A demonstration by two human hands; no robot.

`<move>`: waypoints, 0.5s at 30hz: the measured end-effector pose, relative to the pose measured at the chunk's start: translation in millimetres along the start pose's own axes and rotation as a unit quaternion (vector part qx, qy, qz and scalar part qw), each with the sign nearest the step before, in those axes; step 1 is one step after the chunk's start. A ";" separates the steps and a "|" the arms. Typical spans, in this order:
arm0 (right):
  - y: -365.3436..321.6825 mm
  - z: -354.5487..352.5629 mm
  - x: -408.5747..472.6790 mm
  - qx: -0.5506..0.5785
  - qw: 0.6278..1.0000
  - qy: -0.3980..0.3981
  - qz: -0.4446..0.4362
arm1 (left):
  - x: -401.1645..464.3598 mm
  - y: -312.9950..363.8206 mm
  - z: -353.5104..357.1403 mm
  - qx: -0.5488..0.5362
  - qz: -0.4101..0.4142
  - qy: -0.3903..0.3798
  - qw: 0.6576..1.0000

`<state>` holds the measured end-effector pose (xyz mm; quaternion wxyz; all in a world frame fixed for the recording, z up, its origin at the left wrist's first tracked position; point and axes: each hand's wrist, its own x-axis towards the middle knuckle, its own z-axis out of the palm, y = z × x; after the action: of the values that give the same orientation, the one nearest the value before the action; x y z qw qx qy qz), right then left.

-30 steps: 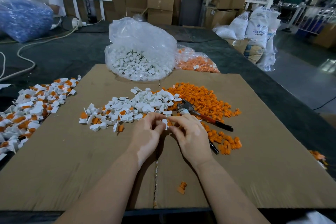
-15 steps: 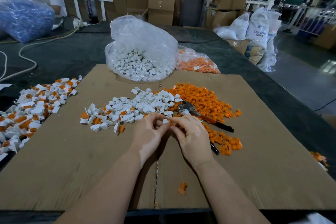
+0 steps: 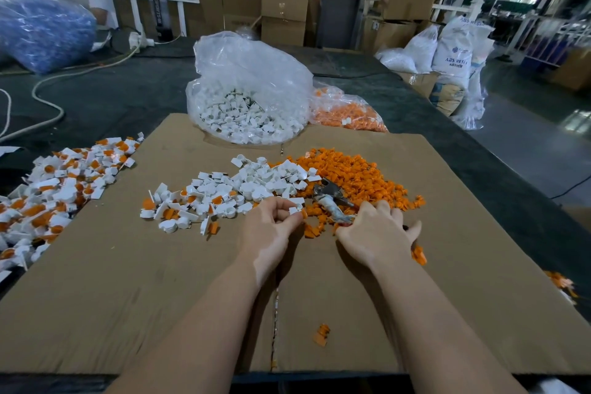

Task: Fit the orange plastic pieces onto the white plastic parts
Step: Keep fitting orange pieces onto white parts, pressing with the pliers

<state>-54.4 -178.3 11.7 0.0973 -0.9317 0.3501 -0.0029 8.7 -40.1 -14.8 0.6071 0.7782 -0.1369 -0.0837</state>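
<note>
Left hand [image 3: 271, 227] pinches a white part [image 3: 293, 210]; right hand [image 3: 377, 230], fingers spread, reaches into the orange pieces [image 3: 351, 176] at one o'clock. It may snag the pliers [image 3: 332, 201] or scatter pieces.

A white sack [image 3: 454, 51] standing on the floor to the right of the bench reads "ABS RESIN" in dark print; the smaller line beneath it is too blurred to read.
</note>
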 end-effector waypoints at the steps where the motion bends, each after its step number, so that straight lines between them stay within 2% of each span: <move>1: -0.6 -1.8 1.2 -0.011 1.000 -0.005 0.000 | -0.3 0.6 -0.6 0.004 0.001 0.000 1.000; 6: -0.2 -5.3 0.5 -0.019 0.999 0.044 -0.017 | -0.4 3.5 -4.2 -0.026 -0.001 0.005 1.000; 10: -3.6 -10.2 -8.7 0.019 0.993 0.087 -0.076 | 2.2 6.2 -5.3 -0.090 -0.033 -0.002 0.995; 15: -13.7 -21.5 -21.5 0.092 0.986 0.016 -0.136 | 6.7 8.1 -8.5 -0.201 -0.082 -0.001 0.976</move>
<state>-63.2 -158.1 36.6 0.1761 -0.9575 0.2197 -0.0628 16.7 -36.2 -4.6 0.7424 0.6485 -0.0533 -0.1595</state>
